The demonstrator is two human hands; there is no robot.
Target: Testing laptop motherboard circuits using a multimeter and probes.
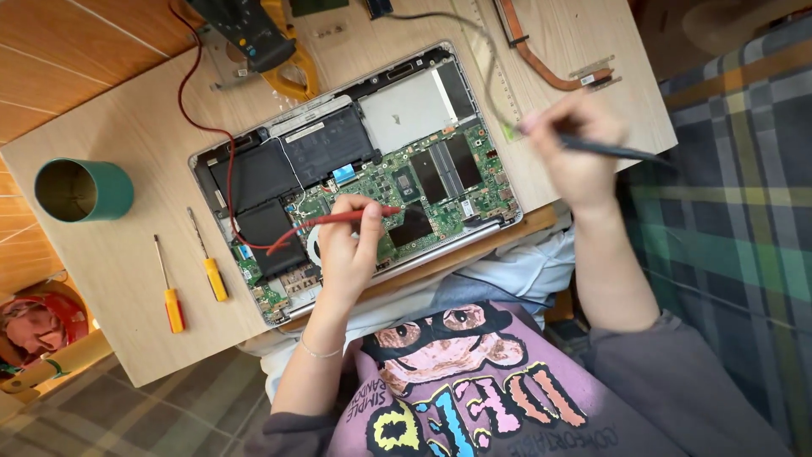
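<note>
The multimeter (254, 34) is cut off by the top edge, so its upper part is not visible. The left hand (347, 250) covers part of the green circuit board (406, 190) and the fan under it. The tip of the black probe (609, 151) is hidden behind the fingers of the right hand (575, 152), which is slightly blurred. The small parts on the board are too small to tell.

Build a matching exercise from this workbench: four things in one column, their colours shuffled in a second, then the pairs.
Things:
1. probe in the left hand
2. probe in the right hand
3. cup
4. two screwdrivers' handles

Colours:
A. green
B. black
C. yellow and orange
D. red

Pairs: 1-D, 2-B, 3-A, 4-C
</note>
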